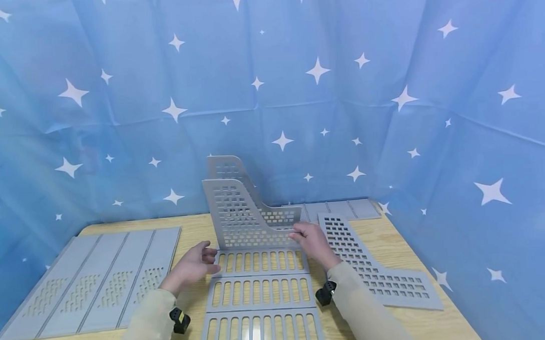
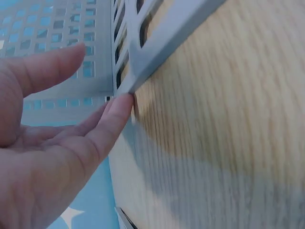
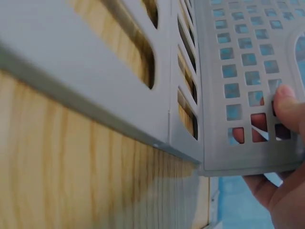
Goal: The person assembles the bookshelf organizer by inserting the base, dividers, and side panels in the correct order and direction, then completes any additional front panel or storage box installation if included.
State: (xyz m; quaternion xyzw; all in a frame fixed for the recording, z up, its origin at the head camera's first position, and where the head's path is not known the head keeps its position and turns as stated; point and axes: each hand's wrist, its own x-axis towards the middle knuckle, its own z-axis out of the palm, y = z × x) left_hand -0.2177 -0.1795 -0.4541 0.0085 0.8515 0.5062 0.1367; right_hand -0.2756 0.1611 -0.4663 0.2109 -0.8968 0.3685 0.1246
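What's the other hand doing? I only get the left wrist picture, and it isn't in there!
Observer: The right hand holds the low end of the nearer upright panel.
Operator: Ooh! Are there more bits over on the right side?
Observer: Yes, the head view shows a holey panel lying flat on the right side of the table.
Operator: And what's on the left side?
Observer: A wide grey panel lies flat there, split into four strips by dark lines.
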